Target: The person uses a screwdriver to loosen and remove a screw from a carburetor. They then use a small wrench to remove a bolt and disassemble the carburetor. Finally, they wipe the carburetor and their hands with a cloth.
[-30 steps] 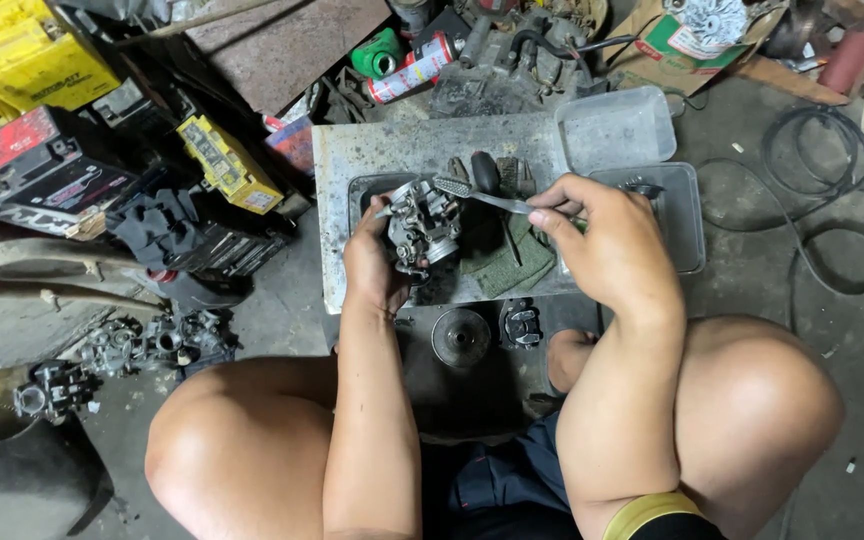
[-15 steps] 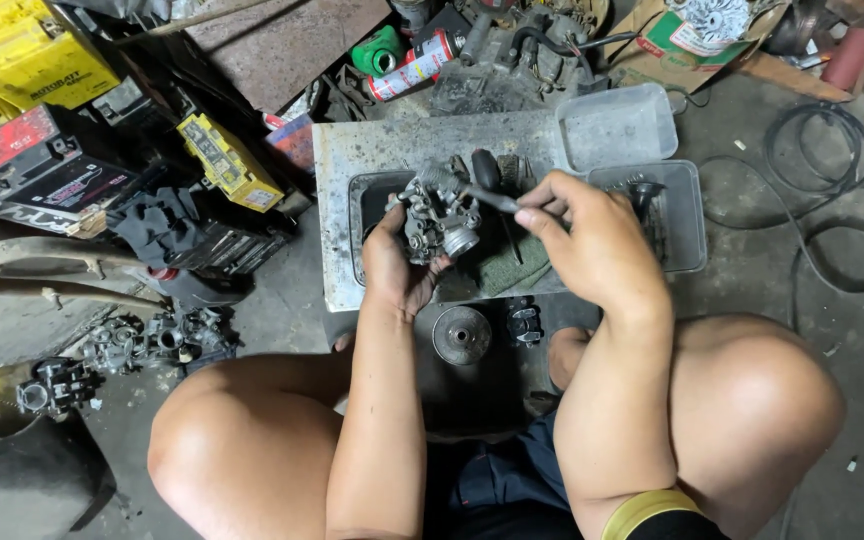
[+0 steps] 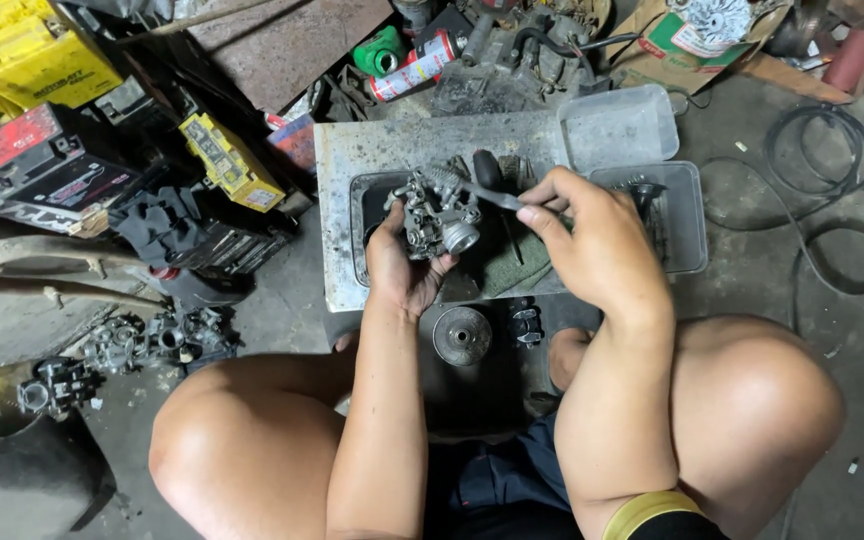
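Observation:
My left hand (image 3: 399, 262) holds a grey metal carburetor (image 3: 439, 211) over a dark rectangular tray (image 3: 364, 240). My right hand (image 3: 592, 240) grips a thin brush (image 3: 480, 190) whose bristled end lies against the top of the carburetor. A green rag (image 3: 518, 263) lies in the tray under my hands. I am squatting, with both knees at the bottom of the head view.
A clear plastic box (image 3: 682, 215) with small parts sits right of the tray, its lid (image 3: 617, 125) behind. A round metal part (image 3: 462, 335) and a small black part (image 3: 525, 322) lie on the floor by my feet. Batteries (image 3: 32, 65), carburetors (image 3: 152, 340) and cables (image 3: 832, 190) surround me.
My left hand has raised and turned the carburetor slightly. My right hand has shifted left with the brush, working along the top of the carburetor.

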